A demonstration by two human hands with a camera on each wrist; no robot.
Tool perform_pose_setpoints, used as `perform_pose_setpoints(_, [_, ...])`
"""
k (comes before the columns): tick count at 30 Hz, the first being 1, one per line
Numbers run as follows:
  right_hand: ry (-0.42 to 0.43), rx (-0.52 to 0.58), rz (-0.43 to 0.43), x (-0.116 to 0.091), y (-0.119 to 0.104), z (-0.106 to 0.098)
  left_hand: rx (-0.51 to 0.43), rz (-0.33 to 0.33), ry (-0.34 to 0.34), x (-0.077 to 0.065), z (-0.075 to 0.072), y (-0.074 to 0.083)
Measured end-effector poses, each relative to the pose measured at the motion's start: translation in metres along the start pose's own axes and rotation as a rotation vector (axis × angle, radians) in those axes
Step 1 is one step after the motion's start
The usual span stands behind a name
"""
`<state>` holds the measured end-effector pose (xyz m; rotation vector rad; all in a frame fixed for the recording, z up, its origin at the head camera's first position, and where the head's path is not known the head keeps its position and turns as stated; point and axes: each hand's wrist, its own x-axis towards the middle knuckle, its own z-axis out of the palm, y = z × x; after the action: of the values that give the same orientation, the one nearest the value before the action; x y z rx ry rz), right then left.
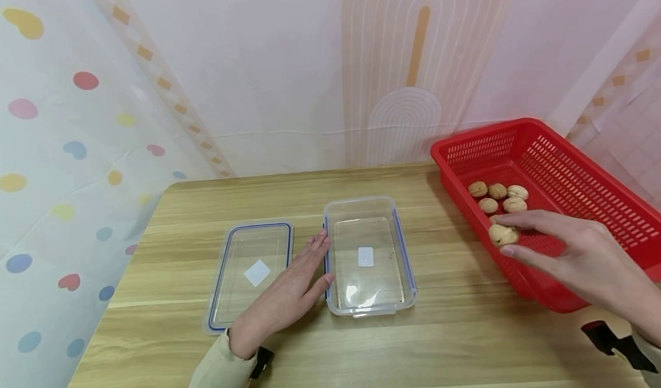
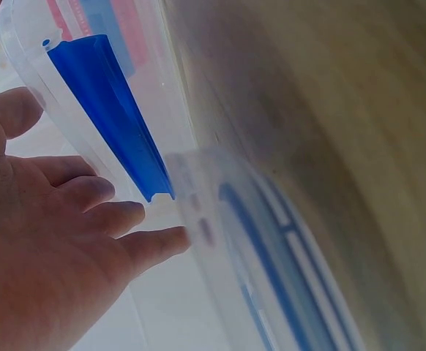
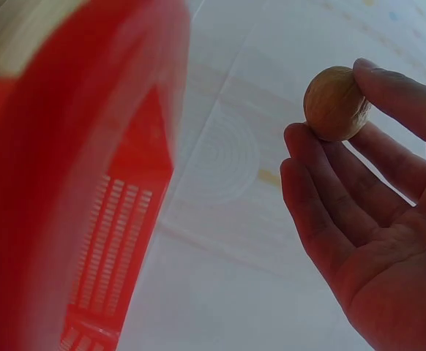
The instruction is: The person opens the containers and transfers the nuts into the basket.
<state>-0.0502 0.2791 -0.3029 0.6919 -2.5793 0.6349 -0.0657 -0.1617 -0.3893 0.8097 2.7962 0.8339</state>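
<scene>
My right hand (image 1: 583, 256) pinches a walnut (image 1: 503, 235) between thumb and fingertips, over the near-left rim of a red basket (image 1: 555, 302). In the right wrist view the same walnut (image 3: 335, 104) sits at the fingertips, raised beside the basket wall. Several more walnuts (image 1: 497, 191) lie inside the basket at its left end. My left hand (image 1: 289, 296) rests with extended fingers against the left side of a clear plastic container (image 1: 365, 287), which stands without a lid. The left wrist view shows those fingers by the container's blue side clip (image 2: 114, 117).
A clear lid (image 1: 242, 296) with a blue seal lies on the wooden table (image 1: 454, 353), left of the container and partly beneath my left forearm in the head view. A patterned cloth backdrop (image 1: 279, 61) hangs behind the table.
</scene>
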Motion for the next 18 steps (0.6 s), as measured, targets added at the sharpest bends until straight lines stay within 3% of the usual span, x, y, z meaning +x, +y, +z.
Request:
perform_pose_setpoints(10, [-0.003,-0.075,0.061,0.005,0.021,-0.020,0.002,-0.002,0.001,0.000,0.000,0.000])
perform_pose_setpoints(18, [-0.039,-0.035,0.222,0.015,0.041,-0.030,0.004,0.004,0.003,0.000,0.001,-0.001])
